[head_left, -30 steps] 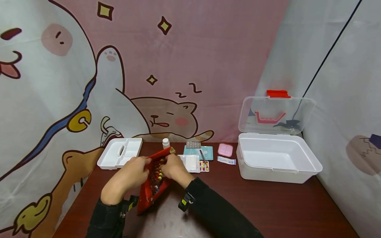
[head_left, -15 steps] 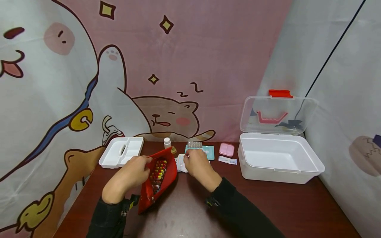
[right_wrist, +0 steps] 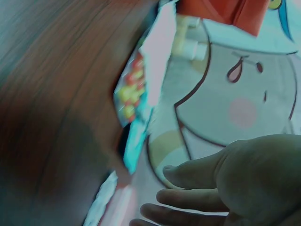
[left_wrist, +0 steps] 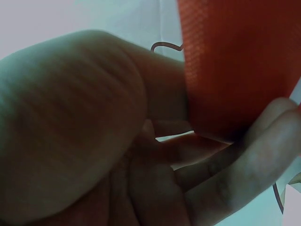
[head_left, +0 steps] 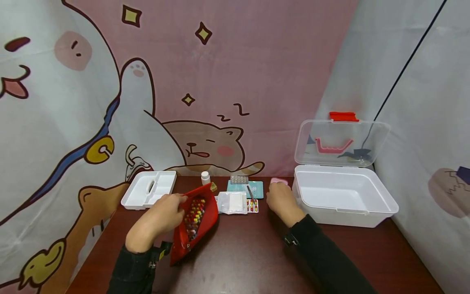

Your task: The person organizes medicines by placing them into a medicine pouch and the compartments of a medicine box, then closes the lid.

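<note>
Cartoon-animal fabric backdrop (head_left: 293, 73) behind your glossy dark-brown table (head_left: 238, 261). Your left hand (head_left: 163, 218) is pinching the edge of that open red textured pouch (head_left: 211, 216), which has red-and-yellow capsules (head_left: 197, 208) showing inside and sits at the hand's 3 o'clock. Your right hand (head_left: 284, 203) has its fingers loosely spread at 6 o'clock of the pink square case (head_left: 279, 180); can't tell if they're touching. From the pouch, the white lidded bottle (head_left: 205, 177) is at 12 and the white rectangular plastic bin (head_left: 346, 218) at 3 o'clock.

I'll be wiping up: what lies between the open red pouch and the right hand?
In the head view: flat white packet, red-and-yellow capsule blister, thin dark stick, flat teal packet, clear silvery blister.
</note>
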`<state>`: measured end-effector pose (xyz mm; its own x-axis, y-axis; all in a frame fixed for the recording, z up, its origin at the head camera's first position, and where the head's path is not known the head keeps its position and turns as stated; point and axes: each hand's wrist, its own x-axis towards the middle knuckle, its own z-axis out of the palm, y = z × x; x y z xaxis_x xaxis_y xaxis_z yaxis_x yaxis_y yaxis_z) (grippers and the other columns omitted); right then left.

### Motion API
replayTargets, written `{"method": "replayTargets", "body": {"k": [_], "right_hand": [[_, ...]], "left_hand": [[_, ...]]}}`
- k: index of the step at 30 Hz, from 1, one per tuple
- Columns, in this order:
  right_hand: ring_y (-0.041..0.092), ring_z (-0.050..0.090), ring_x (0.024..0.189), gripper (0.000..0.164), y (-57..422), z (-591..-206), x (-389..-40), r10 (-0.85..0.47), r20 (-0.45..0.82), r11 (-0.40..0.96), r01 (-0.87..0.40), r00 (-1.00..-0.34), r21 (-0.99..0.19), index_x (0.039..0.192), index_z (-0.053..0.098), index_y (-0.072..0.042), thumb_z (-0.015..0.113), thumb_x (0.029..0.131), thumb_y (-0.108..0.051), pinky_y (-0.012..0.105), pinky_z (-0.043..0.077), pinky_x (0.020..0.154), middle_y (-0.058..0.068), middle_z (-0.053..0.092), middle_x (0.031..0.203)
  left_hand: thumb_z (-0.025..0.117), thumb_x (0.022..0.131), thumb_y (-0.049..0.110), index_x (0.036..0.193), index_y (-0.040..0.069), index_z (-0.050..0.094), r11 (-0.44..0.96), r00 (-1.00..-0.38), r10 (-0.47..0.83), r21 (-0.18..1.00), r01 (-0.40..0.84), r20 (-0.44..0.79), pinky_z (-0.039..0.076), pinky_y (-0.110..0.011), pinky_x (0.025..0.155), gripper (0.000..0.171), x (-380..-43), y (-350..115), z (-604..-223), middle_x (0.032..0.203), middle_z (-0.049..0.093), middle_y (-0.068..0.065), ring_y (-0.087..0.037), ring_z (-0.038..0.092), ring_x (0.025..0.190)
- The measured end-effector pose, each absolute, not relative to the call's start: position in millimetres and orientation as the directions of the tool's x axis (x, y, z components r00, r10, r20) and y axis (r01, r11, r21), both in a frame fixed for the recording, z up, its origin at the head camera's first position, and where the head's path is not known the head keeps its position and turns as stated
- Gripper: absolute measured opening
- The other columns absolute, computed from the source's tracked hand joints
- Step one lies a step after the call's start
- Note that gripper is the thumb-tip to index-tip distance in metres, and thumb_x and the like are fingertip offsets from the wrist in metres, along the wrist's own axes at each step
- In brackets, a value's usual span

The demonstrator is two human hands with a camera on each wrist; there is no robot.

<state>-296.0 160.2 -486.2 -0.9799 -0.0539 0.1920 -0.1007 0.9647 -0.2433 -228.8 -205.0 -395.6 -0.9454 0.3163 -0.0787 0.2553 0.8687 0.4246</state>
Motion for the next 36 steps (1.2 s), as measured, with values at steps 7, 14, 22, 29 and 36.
{"method": "replayTargets", "body": {"k": [7, 14, 22, 29, 36], "right_hand": [[0.043, 0.073, 0.076, 0.009, 179, -502, -298, -0.069, 0.195, 0.970, -0.111, -0.978, -0.218, 0.078, 0.071, 0.005, 0.075, 0.084, -0.001, 0.058, 0.061, 0.073, 0.026, 0.073, 0.082], [0.043, 0.074, 0.075, 0.009, 183, -510, -299, -0.060, 0.215, 0.976, -0.102, -0.975, -0.192, 0.079, 0.071, 0.006, 0.077, 0.082, 0.000, 0.058, 0.061, 0.072, 0.026, 0.075, 0.084], [0.041, 0.074, 0.076, 0.010, 180, -518, -300, -0.046, 0.178, 0.988, -0.071, -0.983, -0.136, 0.085, 0.075, 0.005, 0.074, 0.089, -0.004, 0.057, 0.060, 0.070, 0.022, 0.074, 0.085], [0.044, 0.073, 0.077, 0.007, 179, -515, -298, -0.065, 0.172, 0.988, -0.088, -0.983, -0.130, 0.083, 0.075, 0.003, 0.075, 0.086, -0.004, 0.058, 0.059, 0.070, 0.022, 0.074, 0.084], [0.044, 0.071, 0.085, 0.010, 178, -516, -299, -0.079, 0.095, 0.988, -0.090, -0.992, -0.122, 0.092, 0.076, 0.003, 0.076, 0.089, -0.007, 0.060, 0.060, 0.073, 0.024, 0.075, 0.093]], "left_hand": [[0.064, 0.101, 0.003, 0.144, -0.009, 0.067, 0.867, -0.944, 0.319, 0.428, 0.256, -0.082, 0.051, -0.044, 0.089, 0.045, -229, -206, -397, 0.152, 0.065, -0.029, -0.030, 0.064, 0.112], [0.064, 0.100, 0.003, 0.143, -0.009, 0.069, 0.866, -0.944, 0.323, 0.422, 0.268, -0.063, 0.054, -0.047, 0.092, 0.044, -230, -206, -399, 0.148, 0.067, -0.028, -0.031, 0.067, 0.119], [0.065, 0.100, 0.004, 0.142, -0.009, 0.069, 0.867, -0.947, 0.315, 0.424, 0.262, -0.060, 0.056, -0.056, 0.108, 0.044, -229, -205, -400, 0.148, 0.068, -0.028, -0.039, 0.067, 0.136], [0.065, 0.101, 0.005, 0.143, -0.008, 0.069, 0.870, -0.950, 0.305, 0.425, 0.248, -0.071, 0.055, -0.058, 0.111, 0.045, -228, -204, -399, 0.151, 0.066, -0.027, -0.041, 0.065, 0.139], [0.064, 0.101, 0.004, 0.143, -0.009, 0.068, 0.870, -0.950, 0.303, 0.427, 0.245, -0.072, 0.056, -0.057, 0.109, 0.045, -227, -204, -397, 0.151, 0.066, -0.027, -0.040, 0.065, 0.138]]}}
